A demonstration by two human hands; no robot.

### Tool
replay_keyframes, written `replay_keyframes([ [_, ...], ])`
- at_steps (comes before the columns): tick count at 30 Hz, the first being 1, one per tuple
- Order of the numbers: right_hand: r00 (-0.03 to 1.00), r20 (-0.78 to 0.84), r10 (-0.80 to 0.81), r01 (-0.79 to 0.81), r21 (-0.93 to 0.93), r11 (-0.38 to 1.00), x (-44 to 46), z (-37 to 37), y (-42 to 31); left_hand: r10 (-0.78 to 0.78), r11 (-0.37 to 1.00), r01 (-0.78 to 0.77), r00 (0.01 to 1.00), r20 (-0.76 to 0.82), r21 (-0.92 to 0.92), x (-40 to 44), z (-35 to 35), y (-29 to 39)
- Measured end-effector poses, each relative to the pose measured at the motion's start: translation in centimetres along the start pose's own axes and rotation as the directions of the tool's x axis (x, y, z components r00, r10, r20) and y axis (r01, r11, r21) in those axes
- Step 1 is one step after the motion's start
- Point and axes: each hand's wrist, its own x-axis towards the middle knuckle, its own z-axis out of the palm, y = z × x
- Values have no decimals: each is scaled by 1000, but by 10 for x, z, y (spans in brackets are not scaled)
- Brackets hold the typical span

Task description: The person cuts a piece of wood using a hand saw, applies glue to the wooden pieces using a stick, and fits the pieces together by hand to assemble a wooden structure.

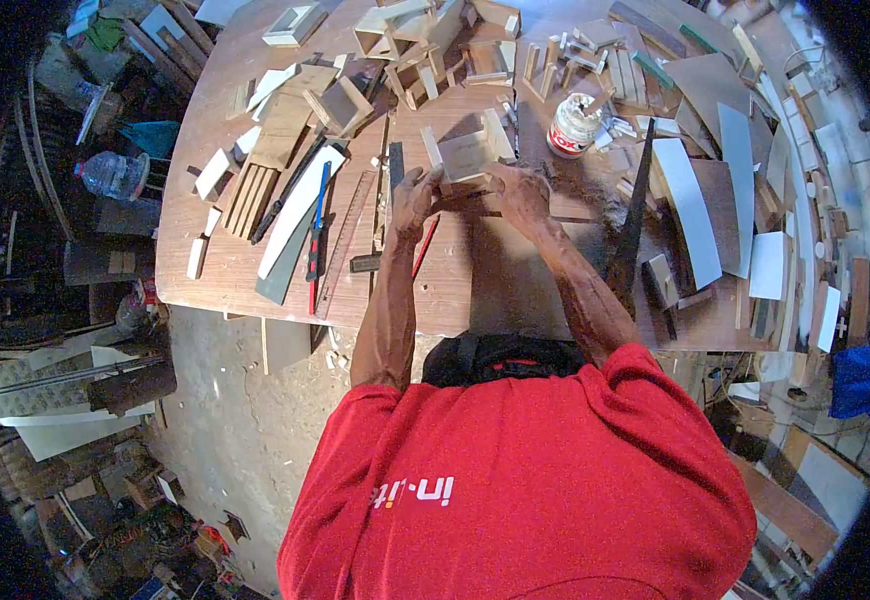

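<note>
A small light wooden piece (467, 155), with a flat panel and upright sides, stands near the middle of the worktable. My left hand (416, 197) is closed at its near left corner, fingers bent against the wood. At the near right corner my right hand (521, 192) grips the same piece, thumb and fingers pressed together. Both hands hold its near edge. A white glue jar (574, 127) with a red label stands open to the right of the hands. Left of my left hand lie a clear ruler (348, 240) and a blue cutter (321, 225).
More small wooden assemblies (410, 30) stand at the table's far side. A handsaw (635, 215) lies right of my right forearm, with a curved white strip (688, 212) beyond it. Slotted wood (251, 202) lies at the left. The table's near edge (355, 325) runs beneath my forearms.
</note>
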Motion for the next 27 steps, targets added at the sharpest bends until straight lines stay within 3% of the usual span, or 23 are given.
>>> replay_keyframes([
  [5, 998, 54, 38, -43, 102, 994, -4, -6, 0, -55, 998, 56, 998, -3, 28, 0, 3, 5],
  [7, 996, -85, -14, 24, 121, 992, -10, -10, -6, -82, 996, 82, 997, -5, 47, -2, 3, 6],
  [9, 998, -64, 20, -11, 143, 990, -19, -28, -13, 75, 994, -81, 994, -79, -76, -10, 7, 4],
  [10, 998, -38, 55, -48, 166, 985, -24, -37, -17, 77, 993, -83, 994, -79, -80, -16, 9, 13],
  [11, 998, -40, 52, -45, 162, 986, -30, -42, -19, 83, 997, -80, 976, -201, 20, -21, 10, 23],
  [12, 981, -26, 190, -161, 431, 888, -36, -46, -21, 100, 991, -65, 943, -316, 119, -25, 11, 29],
  [13, 948, 25, 316, -253, 662, 706, -42, -50, -19, 103, 991, -69, 944, -312, 116, -30, 13, 27],
  [15, 959, 6, 282, -212, 675, 707, -51, -56, -17, 309, 945, -288, 942, -135, 153, -45, 17, 22],
  [16, 907, 155, 391, -356, 779, 517, -56, -61, -19, 215, 954, -214, 977, 18, 211, -65, 33, 50],
  [17, 831, 316, 458, -476, 830, 291, -60, -64, -21, 241, 948, -249, 968, 63, 196, -68, 41, 41],
  [19, 834, 339, 437, -463, 859, 219, -67, -57, -16, 158, 970, -177, 980, 119, 167, -89, 73, 68],
  [20, 834, 368, 412, -458, 878, 143, -71, -55, -14, 213, 970, -225, 968, 130, 93, -95, 84, 69],
  [23, 812, 404, 422, -492, 862, 121, -76, -75, -26, 220, 972, -226, 971, 94, 61, -97, 101, 63],
  [24, 812, 311, 494, -498, 810, 309, -76, -85, -25, 287, 949, -293, 956, 66, 114, -90, 101, 49],
  [26, 890, -26, 456, -304, 711, 634, -64, -94, 11, 322, 930, -325, 946, 44, 173, -93, 106, 52],
  [27, 891, -270, 366, -200, 489, 849, -52, -105, 35, 342, 912, -337, 939, 20, 235, -96, 108, 52],
])
